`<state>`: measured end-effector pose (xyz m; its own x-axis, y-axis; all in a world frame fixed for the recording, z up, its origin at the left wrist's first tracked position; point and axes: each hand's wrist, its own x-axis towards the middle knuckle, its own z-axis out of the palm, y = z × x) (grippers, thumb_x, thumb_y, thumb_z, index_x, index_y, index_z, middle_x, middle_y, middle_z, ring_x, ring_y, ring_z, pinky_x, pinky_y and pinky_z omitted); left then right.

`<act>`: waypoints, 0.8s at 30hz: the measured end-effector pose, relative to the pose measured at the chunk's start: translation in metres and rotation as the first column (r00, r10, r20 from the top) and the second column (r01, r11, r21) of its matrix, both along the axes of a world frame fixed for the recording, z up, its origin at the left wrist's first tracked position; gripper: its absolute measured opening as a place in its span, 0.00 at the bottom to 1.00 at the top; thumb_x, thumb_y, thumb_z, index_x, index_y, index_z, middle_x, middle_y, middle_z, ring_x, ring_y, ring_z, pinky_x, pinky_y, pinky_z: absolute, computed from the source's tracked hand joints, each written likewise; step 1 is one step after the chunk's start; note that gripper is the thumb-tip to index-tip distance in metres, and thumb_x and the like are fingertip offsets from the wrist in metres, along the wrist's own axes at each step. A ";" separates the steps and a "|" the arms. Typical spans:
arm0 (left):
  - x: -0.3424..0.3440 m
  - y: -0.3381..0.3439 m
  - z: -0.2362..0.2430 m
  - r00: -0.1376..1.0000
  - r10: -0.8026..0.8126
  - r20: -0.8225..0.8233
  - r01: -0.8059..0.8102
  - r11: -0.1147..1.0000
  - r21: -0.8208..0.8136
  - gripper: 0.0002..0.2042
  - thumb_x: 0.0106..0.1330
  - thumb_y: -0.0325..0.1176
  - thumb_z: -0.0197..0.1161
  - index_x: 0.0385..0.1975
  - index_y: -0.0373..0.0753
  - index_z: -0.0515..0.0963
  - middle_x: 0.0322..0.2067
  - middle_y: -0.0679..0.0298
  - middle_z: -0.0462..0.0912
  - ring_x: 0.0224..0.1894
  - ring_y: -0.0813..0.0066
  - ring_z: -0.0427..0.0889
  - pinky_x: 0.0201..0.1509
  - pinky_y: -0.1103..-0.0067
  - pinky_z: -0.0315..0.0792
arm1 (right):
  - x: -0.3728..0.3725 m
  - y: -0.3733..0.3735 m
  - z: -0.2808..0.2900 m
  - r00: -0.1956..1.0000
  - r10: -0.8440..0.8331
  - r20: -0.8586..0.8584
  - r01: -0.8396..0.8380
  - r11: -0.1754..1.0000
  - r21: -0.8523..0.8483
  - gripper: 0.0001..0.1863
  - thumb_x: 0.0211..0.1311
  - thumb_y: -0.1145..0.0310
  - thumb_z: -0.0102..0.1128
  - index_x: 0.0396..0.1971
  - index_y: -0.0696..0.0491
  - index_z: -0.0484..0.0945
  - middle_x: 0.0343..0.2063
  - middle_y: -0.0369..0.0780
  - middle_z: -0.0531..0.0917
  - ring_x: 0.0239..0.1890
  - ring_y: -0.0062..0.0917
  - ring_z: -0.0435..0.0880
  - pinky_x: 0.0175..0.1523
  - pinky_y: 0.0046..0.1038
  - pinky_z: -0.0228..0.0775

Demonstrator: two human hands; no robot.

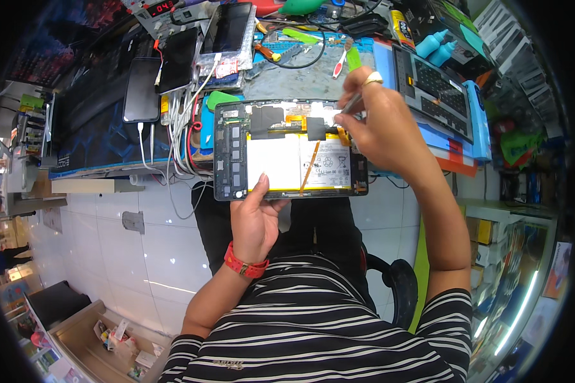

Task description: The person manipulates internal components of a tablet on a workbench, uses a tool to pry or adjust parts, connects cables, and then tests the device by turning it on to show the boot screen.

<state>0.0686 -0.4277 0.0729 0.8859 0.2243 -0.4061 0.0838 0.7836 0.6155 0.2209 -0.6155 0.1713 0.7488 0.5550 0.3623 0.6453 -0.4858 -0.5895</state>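
An opened tablet [289, 150] lies in front of me with its back off. Its white battery [271, 163], black tape patches and an orange flex cable [311, 167] are exposed. My left hand [257, 220] grips the tablet's near edge, thumb over the battery and fingers underneath. Over the upper right corner, my right hand [380, 118] pinches a thin metal tool [349, 104]. The tool's tip is close to the board, but whether it touches is hidden by my fingers.
Behind the tablet is a grey work mat [281, 82] with a red-and-white brush [339, 65]. Phones [142, 89] and white cables [177, 137] crowd the left. A laptop keyboard part [436, 96] and light-blue bottles [431, 43] are at the right. An open drawer [86, 329] stands lower left.
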 end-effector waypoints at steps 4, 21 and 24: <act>-0.002 -0.002 0.002 1.000 0.017 -0.004 -0.017 1.000 0.008 0.16 0.76 0.28 0.55 0.61 0.35 0.69 0.53 0.57 0.80 0.52 0.66 0.84 0.48 0.68 0.85 | -0.002 -0.004 -0.008 0.979 -0.203 0.012 0.203 0.976 -0.084 0.14 0.56 0.75 0.67 0.39 0.58 0.72 0.26 0.48 0.84 0.33 0.46 0.85 0.38 0.40 0.75; -0.001 0.001 -0.001 1.000 -0.010 -0.004 0.010 1.000 -0.004 0.16 0.75 0.29 0.55 0.60 0.34 0.70 0.52 0.56 0.81 0.50 0.66 0.85 0.47 0.68 0.84 | -0.004 -0.007 -0.006 0.958 -0.285 -0.036 0.281 0.955 -0.093 0.15 0.57 0.73 0.69 0.39 0.57 0.72 0.30 0.45 0.84 0.33 0.37 0.87 0.35 0.34 0.76; -0.001 -0.001 0.001 1.000 0.002 -0.005 -0.002 1.000 -0.007 0.16 0.76 0.29 0.55 0.60 0.34 0.70 0.52 0.55 0.81 0.51 0.66 0.85 0.47 0.69 0.85 | -0.005 -0.011 -0.010 0.993 -0.119 -0.020 0.120 0.988 0.101 0.15 0.59 0.70 0.71 0.38 0.58 0.73 0.29 0.46 0.84 0.32 0.36 0.88 0.33 0.32 0.76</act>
